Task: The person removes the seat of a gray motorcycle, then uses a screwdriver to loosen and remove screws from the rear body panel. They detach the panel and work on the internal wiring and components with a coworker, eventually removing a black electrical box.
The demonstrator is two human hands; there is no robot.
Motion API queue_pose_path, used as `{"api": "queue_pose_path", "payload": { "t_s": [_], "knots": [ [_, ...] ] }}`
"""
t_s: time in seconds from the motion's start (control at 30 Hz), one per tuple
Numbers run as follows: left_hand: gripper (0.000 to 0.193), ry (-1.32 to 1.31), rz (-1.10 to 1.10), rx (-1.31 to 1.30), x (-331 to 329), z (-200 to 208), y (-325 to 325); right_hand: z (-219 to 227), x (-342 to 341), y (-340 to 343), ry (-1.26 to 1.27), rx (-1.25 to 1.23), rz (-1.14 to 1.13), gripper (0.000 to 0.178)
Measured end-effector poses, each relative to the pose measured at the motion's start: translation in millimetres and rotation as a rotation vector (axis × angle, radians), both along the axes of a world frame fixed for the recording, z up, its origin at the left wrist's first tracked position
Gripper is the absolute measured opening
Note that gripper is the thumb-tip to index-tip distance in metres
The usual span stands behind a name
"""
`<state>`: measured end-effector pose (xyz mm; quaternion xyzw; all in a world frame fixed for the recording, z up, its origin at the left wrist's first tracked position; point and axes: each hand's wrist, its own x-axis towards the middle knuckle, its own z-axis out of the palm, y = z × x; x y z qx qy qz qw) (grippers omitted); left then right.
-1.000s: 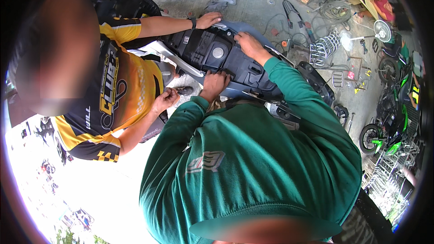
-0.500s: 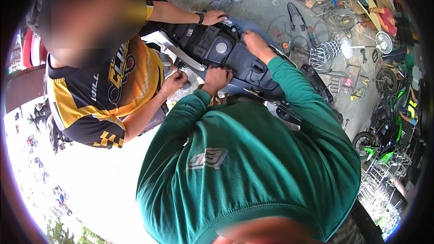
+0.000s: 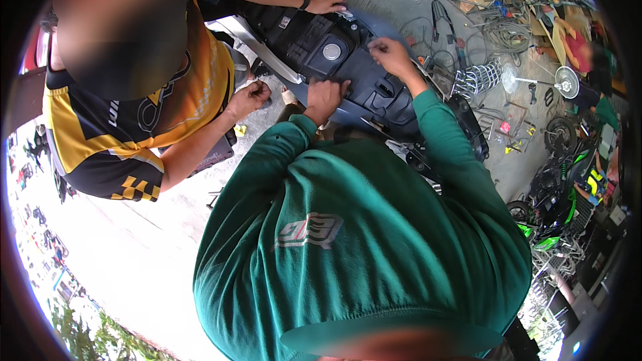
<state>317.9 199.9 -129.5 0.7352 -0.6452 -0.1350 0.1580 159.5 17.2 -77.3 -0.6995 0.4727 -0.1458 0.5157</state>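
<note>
A scooter (image 3: pixel 361 80) with dark plastic body parts and a round silver cap (image 3: pixel 332 51) stands in front of me. My left hand (image 3: pixel 326 99) is on the near edge of its body, fingers bent over the side panel (image 3: pixel 361 122). Above the far side of the dark top cover, my right hand (image 3: pixel 392 55) has its fingers curled and thumb drawn in. Whatever may be between those fingers is too small to make out. At left, a co-worker in a yellow and black shirt rests one hand (image 3: pixel 326 4) on the scooter's far edge and holds the other (image 3: pixel 251 98), fingers pinched, near its pale rail.
Coiled hoses (image 3: pixel 505 33), a wire rack (image 3: pixel 478 79) and a standing fan (image 3: pixel 566 83) are on the concrete floor to the right. Farther right stands a black and green motorcycle (image 3: pixel 562 194). Another person (image 3: pixel 575 50) is at the far right.
The view has shifted, so the scooter sits higher in the picture. My right hand has come slightly back and to the right over the cover. My left hand remains at the near edge.
</note>
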Motion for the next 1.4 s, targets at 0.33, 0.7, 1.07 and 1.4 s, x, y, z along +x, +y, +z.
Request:
{"api": "queue_pose_path", "payload": {
  "t_s": [0.33, 0.7, 1.07, 1.4],
  "knots": [
    [0.041, 0.126, -0.097, 0.174, 1.9, 6.4, 17.4, -21.1, 20.6, 74.2, 0.443, -0.090, 0.251, 0.042],
    [0.029, 0.486, 0.076, -0.194, 21.1, -10.6, 42.6, -8.2, 44.5, 105.8, 0.772, -0.389, 0.550, 0.035],
    [0.047, 0.669, -0.052, -0.255, 11.9, -36.8, 22.4, 5.0, 44.0, 110.2, 0.872, -0.373, 0.586, 0.025],
    [0.041, 0.829, -0.070, -0.224, 25.0, -40.6, 16.8, -12.6, 35.8, 124.6, 0.743, -0.537, 0.442, 0.037]
  ]
}}
